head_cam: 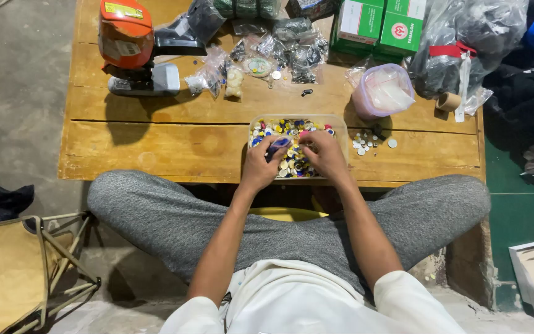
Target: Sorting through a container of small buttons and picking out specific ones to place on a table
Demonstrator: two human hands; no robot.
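Left hand (259, 166) fingers pinch a small blue piece (277, 147); right hand (324, 154) fingers curl narrow into the buttons (292, 131). The clear tray (342, 124), centre frame on the counter (156, 142), remains nearly full; few white buttons (366, 142) lie apart, rightward. Sorting appears early.

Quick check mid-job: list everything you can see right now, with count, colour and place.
tray: one, clear, table's near edge, under both hands
buttons: many, mixed colours, in the tray
loose buttons: a few, white, right of the tray
tub: one, pink, bagged, behind those
machine: one, orange and grey, table's far left
small bags: several, clear, table's far middle
boxes: two, green, far right
big bag: one, clear with dark contents, right end
table: one, wooden
stool: one, tan, on the floor, left
left hand: holds a blue piece over the tray
right hand: in the buttons
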